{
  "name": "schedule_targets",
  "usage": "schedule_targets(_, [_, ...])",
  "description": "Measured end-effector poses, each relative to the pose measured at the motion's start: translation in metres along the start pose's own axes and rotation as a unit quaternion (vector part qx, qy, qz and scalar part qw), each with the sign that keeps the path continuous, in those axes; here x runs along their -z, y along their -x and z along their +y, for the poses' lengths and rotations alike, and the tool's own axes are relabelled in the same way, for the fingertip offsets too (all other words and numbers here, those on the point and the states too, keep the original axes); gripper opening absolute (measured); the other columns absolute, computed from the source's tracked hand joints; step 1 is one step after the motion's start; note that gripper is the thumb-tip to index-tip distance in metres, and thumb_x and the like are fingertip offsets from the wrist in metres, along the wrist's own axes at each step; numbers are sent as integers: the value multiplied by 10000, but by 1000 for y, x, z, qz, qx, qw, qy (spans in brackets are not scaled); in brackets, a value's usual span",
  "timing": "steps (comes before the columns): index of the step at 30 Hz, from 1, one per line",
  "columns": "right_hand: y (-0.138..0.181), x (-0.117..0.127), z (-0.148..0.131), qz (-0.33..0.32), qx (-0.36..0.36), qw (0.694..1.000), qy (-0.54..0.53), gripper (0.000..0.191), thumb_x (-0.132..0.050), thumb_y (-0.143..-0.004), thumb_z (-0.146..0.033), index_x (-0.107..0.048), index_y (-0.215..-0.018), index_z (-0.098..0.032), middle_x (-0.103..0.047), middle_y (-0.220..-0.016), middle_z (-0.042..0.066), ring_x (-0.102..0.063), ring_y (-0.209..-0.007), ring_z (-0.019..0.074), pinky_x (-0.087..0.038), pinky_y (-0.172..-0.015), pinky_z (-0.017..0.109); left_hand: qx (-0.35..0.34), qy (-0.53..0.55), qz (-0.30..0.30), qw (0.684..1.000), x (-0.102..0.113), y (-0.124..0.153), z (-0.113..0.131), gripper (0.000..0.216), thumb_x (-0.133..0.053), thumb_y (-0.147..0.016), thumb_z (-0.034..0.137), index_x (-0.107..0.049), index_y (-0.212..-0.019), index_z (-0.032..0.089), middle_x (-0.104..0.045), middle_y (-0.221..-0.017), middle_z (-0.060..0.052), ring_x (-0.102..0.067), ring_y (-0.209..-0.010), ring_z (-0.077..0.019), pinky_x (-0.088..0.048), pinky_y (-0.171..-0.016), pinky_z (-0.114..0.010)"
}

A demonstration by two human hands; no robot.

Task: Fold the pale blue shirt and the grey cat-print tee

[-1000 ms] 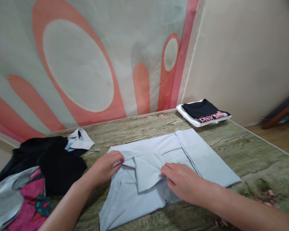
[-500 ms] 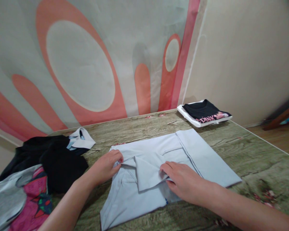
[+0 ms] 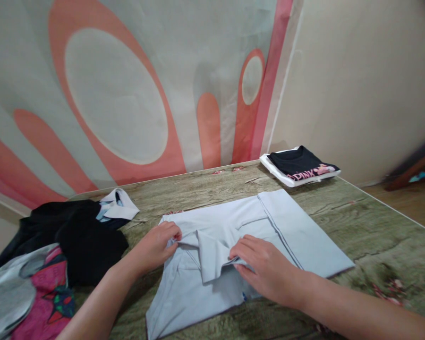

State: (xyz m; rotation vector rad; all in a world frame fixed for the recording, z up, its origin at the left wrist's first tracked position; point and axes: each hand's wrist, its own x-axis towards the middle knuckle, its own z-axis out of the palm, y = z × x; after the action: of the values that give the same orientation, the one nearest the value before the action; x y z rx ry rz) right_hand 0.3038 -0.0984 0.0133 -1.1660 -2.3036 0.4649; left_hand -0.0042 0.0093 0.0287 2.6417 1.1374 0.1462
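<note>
Left grip (image 3: pixel 162 243): pinches the shirt (image 3: pixel 248 218) near its left end.
Right grip (image 3: pixel 264 265): pinches its lifted flap (image 3: pixel 209 259).
Shirt: on the counter (image 3: pixel 368 222), beneath both grips (neither nearer), long axis left to right.

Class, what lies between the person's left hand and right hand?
In the head view, a flap of the pale garment lies between the left hand and right hand.
</note>
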Motion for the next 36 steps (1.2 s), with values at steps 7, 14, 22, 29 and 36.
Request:
schedule_targets(7, [1,-14,0,-7,25,1000,-10,206,-547,-878,-121,-593,-1058,-209,-651,-956,44,-570,-912,199,-446,-810,323,-59,19,29,998,-3,-4,22,419,-498,-861,128,-514,-1261,251,-536,-1308,-90,-478,-1216,-247,-386,-1038,-409])
schedule_targets(14, [0,-22,2,4,44,998,-47,252,-551,-882,-125,-593,-1112,-218,-663,-1030,48,-582,-964,191,-457,-855,315,-116,52,-7,992,-13,-5,42,418,-505,-885,96,-576,-1231,318,-528,-1385,-33,-434,-1313,-239,-351,-1080,-423])
schedule_targets(22, [-1,-22,0,11,51,997,-64,309,-551,-844,-71,-608,-1115,-210,-677,-1017,48,-594,-952,191,-460,-859,315,-112,65,7,992,-17,-11,52,245,-535,-879,118,-641,-1044,265,-621,-1193,-58,-534,-1149,-234,-400,-987,-397])
schedule_targets(29, [-1,-25,3,21,57,997,-54,324,-556,-827,-58,-598,-1111,-210,-681,-1005,51,-596,-929,198,-458,-841,319,-130,160,21,978,-7,-10,48,154,-499,-926,148,-635,-952,215,-648,-1099,-70,-559,-1077,-212,-412,-947,-358])
schedule_targets(36, [2,-28,5,9,41,998,-41,446,-563,-787,-60,-526,-1204,-213,-659,-1071,60,-576,-957,217,-448,-863,344,-64,265,-110,956,40,5,47,105,-554,-915,234,-652,-939,204,-663,-1097,-36,-586,-1030,-189,-417,-945,-295])
